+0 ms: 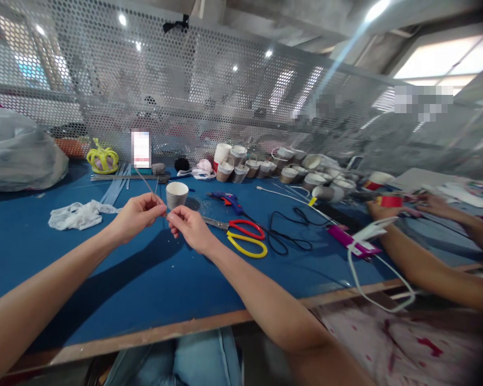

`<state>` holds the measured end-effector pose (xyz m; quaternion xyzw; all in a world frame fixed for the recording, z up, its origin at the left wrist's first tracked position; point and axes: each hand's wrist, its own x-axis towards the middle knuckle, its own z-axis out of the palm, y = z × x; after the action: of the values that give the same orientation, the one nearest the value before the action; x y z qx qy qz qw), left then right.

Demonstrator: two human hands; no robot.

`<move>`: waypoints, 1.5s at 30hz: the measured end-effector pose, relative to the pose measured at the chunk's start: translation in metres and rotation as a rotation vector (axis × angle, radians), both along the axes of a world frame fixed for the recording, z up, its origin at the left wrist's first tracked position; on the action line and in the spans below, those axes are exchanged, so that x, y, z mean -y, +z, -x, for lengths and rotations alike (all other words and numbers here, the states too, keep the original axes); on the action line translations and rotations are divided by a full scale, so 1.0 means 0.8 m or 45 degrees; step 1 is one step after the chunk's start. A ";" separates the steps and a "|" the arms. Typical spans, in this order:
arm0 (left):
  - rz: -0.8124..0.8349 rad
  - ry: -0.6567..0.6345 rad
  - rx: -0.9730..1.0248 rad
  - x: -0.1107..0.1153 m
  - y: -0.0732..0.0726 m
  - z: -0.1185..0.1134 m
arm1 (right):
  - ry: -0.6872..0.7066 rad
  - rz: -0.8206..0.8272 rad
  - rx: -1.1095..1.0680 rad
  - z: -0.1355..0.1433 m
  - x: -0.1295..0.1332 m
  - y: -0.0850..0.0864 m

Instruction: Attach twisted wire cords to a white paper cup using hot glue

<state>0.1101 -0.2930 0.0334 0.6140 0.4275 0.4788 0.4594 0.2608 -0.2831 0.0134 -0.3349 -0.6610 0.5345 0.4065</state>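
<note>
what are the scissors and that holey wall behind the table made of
The scissors seem to have metal blades, gray with a dull sheen; their handles' even red and yellow suggests smooth plastic or coating. The perforated panel looks like gray sheet metal, punched with regular holes, though plastic is possible.

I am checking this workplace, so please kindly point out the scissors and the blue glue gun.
Scissors (227, 225): head view, at the pivot, between the blades and the coloured handles.
Blue glue gun (234, 203): head view, on its body.
</note>
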 end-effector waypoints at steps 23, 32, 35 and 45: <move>-0.071 0.057 -0.064 -0.007 -0.001 0.006 | -0.898 0.038 1.287 -0.157 -0.166 0.003; -0.056 0.063 -0.064 -0.008 -0.001 0.007 | -0.901 0.059 1.208 -0.156 -0.152 0.015; -0.022 0.067 0.000 -0.009 0.002 0.008 | -0.881 -0.004 1.026 -0.151 -0.129 0.035; 0.117 0.079 0.207 -0.015 0.004 0.013 | -0.118 -0.086 0.326 -0.094 -0.017 0.063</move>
<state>0.0994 -0.2810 0.0364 0.5378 0.4293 0.5208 0.5051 0.3360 -0.2697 0.0642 -0.4164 -0.7090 0.4455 0.3542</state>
